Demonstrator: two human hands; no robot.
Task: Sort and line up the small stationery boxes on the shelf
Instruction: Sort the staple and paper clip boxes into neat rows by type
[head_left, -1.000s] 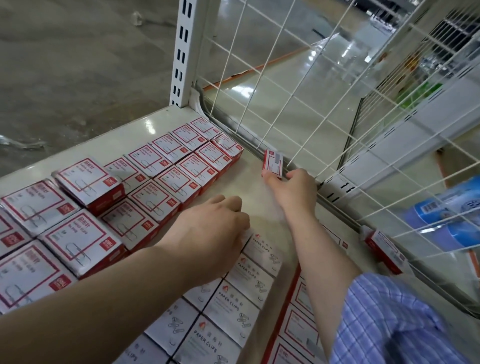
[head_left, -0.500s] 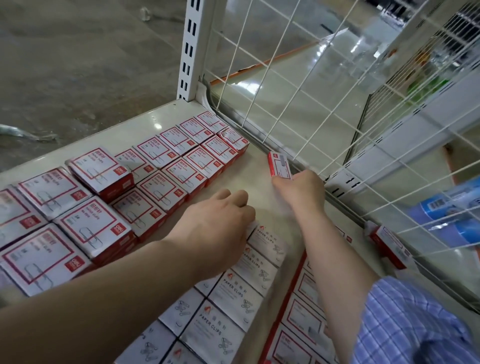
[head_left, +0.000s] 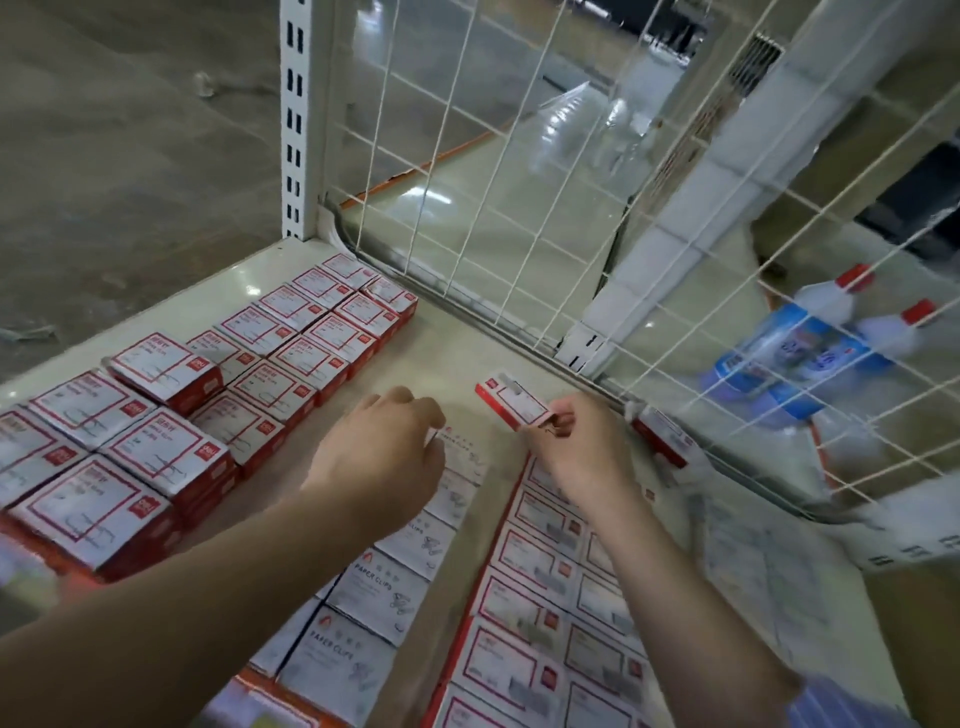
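My right hand (head_left: 574, 449) pinches a small red-and-white box (head_left: 511, 402) and holds it just above the bare shelf surface (head_left: 452, 358). With curled fingers, my left hand (head_left: 382, 457) rests on the far end of a row of white paper-clip boxes (head_left: 374, 597). Two rows of red-framed boxes (head_left: 311, 332) run along the left toward the back corner, and bigger ones (head_left: 124, 447) are stacked near me. Flat red-framed boxes (head_left: 540, 597) fill the area under my right forearm. One more small red box (head_left: 662, 434) leans against the wire back.
A white wire grid (head_left: 519, 182) closes the back of the shelf, with a slotted upright post (head_left: 296, 119) at the left corner. Behind the grid at right lie glue bottles (head_left: 810, 343) in blue packaging. The shelf's left edge drops to a concrete floor.
My right hand has drawn the small red box away from the wire grid toward me and tilted it flatter. My left hand stays on the white boxes. The head camera shifted.
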